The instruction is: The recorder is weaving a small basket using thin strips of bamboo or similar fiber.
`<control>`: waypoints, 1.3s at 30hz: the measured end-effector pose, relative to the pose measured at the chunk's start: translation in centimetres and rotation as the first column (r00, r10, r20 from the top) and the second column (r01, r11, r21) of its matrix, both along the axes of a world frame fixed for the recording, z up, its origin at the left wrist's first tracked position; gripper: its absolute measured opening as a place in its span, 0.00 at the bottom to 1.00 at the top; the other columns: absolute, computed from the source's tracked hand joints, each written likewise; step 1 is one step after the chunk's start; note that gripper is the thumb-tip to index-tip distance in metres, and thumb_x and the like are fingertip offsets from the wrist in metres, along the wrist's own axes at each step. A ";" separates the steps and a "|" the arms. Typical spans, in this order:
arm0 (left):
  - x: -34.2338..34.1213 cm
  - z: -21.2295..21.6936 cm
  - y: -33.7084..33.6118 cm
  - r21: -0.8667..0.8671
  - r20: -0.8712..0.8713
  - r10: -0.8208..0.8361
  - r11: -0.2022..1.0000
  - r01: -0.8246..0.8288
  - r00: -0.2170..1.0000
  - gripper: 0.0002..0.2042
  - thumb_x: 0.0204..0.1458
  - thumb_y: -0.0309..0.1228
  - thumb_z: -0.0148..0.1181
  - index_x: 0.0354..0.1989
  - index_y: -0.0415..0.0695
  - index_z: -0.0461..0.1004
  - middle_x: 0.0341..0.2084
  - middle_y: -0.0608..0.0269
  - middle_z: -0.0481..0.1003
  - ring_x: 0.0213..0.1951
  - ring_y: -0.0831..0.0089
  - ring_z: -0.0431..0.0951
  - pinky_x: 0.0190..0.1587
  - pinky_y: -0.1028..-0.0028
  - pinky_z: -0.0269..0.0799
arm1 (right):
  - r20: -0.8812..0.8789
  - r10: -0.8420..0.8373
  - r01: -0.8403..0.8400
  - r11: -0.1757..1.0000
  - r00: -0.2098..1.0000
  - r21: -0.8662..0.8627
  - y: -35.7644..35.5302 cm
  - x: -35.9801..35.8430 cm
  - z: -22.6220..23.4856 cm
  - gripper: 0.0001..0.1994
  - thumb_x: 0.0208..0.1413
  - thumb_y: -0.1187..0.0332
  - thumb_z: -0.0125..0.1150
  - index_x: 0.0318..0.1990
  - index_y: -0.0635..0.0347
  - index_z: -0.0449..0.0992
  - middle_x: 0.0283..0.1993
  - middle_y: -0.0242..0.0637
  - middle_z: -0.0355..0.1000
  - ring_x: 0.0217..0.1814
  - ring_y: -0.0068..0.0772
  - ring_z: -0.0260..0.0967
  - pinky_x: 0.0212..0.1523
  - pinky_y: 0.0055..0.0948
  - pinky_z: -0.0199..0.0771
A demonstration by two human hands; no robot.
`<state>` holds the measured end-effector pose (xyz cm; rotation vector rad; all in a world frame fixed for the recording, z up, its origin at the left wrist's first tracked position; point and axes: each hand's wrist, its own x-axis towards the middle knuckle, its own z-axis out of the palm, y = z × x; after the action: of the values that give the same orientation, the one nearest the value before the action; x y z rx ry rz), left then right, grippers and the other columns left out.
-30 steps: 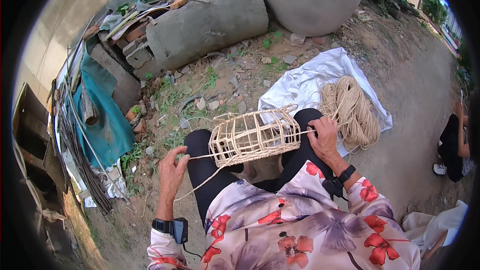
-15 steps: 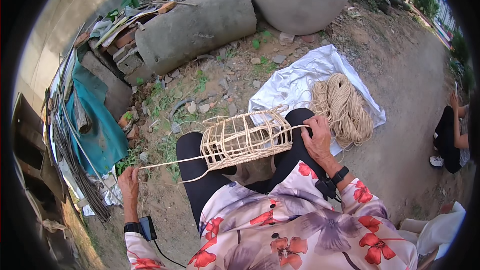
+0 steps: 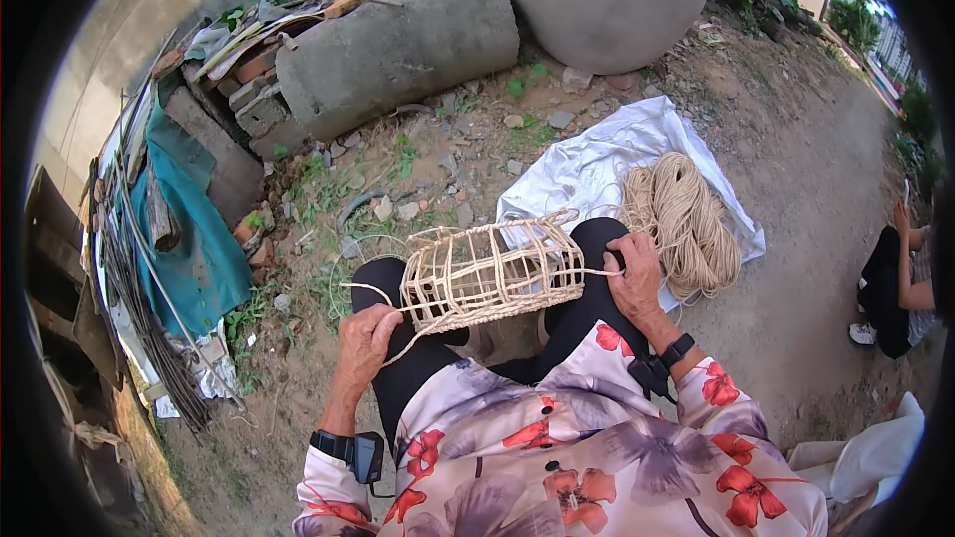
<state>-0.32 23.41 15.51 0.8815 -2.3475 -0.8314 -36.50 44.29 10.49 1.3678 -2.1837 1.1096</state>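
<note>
An openwork basket point(image 3: 492, 273) woven from pale cord lies on its side across my thighs. Close to its left end, my left hand point(image 3: 368, 338) pinches a cord strand, and a loose cord end point(image 3: 370, 288) curls out above the fingers. At the right end, my right hand point(image 3: 635, 273) is closed on another short cord strand point(image 3: 595, 270) that runs out of the basket's rim. The far side of the weave shows through the gaps.
A large hank of cord point(image 3: 681, 224) lies on a white plastic sheet point(image 3: 587, 154) beyond my right knee. A concrete cylinder point(image 3: 398, 55), rubble and teal cloth point(image 3: 189, 219) line the far left. Another person point(image 3: 900, 288) sits at the right.
My left hand has come in from far left to the basket's left end, and the long taut strand no longer stretches out. My right hand stays at the right end.
</note>
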 end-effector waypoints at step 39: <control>-4.1 2.5 1.5 0.885 -0.363 -0.114 0.269 0.380 0.925 0.21 0.58 0.30 0.54 0.60 0.39 0.69 0.17 0.81 0.56 0.18 0.89 0.55 0.18 0.84 0.50 | -0.044 0.554 -0.512 0.794 0.831 0.329 -5.3 9.9 9.2 0.20 0.43 0.69 0.65 0.48 0.52 0.76 0.36 0.36 0.67 0.39 0.42 0.68 0.39 0.39 0.71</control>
<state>-4.46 24.88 18.02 0.6961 -1.5866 -2.4840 -26.64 39.01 19.73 2.2333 -1.9685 0.8175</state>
